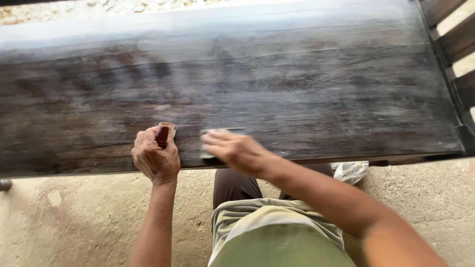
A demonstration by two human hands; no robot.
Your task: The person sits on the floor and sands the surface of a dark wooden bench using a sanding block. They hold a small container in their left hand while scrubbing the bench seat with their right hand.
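A folded sanding sheet (166,132) is gripped in the left hand (156,158); a grey sheet (222,133), probably abrasive, is pressed flat under the right hand (235,151). The desk (297,84) is dusted pale at the far side, dark nearer.

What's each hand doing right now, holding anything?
Left hand: closed around a folded piece of sandpaper, at the wooden board.
Right hand: flat, fingers extended, pressing a grey sanding sheet onto the board.

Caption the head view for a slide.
Right hand presses grey sandpaper on a dark wooden plank; left hand grips folded sandpaper.
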